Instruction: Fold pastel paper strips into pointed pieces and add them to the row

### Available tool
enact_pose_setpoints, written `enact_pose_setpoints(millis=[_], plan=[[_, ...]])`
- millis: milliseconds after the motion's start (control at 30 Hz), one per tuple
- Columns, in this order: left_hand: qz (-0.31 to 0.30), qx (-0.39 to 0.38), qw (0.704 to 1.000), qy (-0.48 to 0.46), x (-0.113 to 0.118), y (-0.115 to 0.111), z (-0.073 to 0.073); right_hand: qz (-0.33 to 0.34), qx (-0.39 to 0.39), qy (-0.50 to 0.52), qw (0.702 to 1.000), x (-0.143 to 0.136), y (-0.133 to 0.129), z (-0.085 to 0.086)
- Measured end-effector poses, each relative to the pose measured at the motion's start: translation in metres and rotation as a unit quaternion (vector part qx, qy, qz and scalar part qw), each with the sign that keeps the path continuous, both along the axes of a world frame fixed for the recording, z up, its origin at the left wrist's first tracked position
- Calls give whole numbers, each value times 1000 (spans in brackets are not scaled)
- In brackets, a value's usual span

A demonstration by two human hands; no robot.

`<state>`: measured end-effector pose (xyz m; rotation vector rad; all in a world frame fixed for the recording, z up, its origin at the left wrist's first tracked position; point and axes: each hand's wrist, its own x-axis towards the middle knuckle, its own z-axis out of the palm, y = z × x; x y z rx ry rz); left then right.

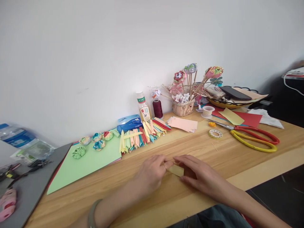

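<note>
A small strip of yellow paper lies between my two hands, low over the wooden table. My left hand, with a ring on one finger and a bangle on the wrist, is closed on the paper's left end. Around its right end, my right hand curves with thumb and fingers apart, fingertips near the paper. Beyond them is a row of folded colored paper strips. Right of the hands are a white tape ring, a toothpick and scissors with red and yellow handles.
Green paper bears several paper flowers at left. Along the wall stand a bottle, purple thread and a basket of paper pieces and flowers. Pink cards, red paper and a tray are farther right.
</note>
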<state>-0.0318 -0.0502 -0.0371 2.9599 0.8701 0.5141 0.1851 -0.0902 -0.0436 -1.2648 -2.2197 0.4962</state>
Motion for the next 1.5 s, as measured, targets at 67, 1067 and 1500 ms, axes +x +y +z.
enact_pose_setpoints(millis=[67,1067,1500], plan=[[-6,3,1000,-15,-1,2,-4,27,-14,-6,1000,-1,-4,7],[-94,159,983,-7,-8,-11,-8,23,45,-45,998,-10,7,8],[-99,59,993,-21,-11,-10,-5,-98,-49,-65,992,-25,10,10]])
